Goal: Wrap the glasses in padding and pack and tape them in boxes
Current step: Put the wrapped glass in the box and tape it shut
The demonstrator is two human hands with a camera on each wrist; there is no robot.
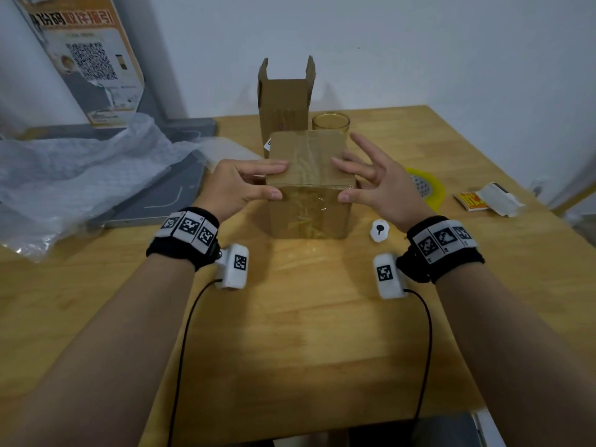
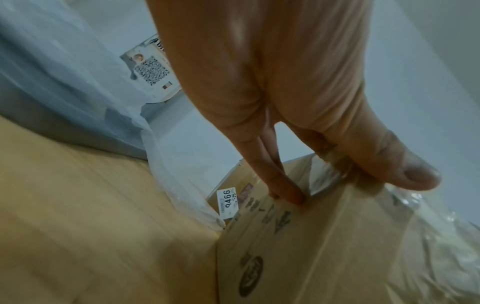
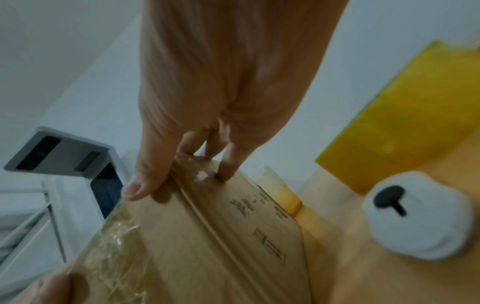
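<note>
both forearms reach forward over the wooden table [image 1: 290, 333], wrists raised, palms facing each other. left hand [image 1: 235, 185] on the left side of the taped box [image 1: 309, 185]: thumb on the near top edge, fingers [image 1: 271, 166] lying on the lid and curled over that edge, gripping the box. left wrist view shows fingertips pressed to the side panel and thumb on the taped corner. right hand [image 1: 380, 188] at the right side: thumb tip and a couple of fingertips touch the top right edge, other fingers spread straight and lifted clear, nothing clamped. right wrist view shows thumb and one fingertip on the tape at the edge.

taped box stands upright mid-table, lid closed, clear tape [image 1: 306, 150] wrinkled over top and down the front; contents hidden. open box [image 1: 283, 101] stands upright just behind it, flaps up, inside can't be seen. amber glass [image 1: 330, 122] upright beside the open box, behind the taped one, looks empty. bubble wrap [image 1: 80, 169] heaped far left. yellow tape roll [image 1: 429, 188] lies flat right of the right hand. small white gadget [image 1: 380, 230] near the right wrist.
</note>
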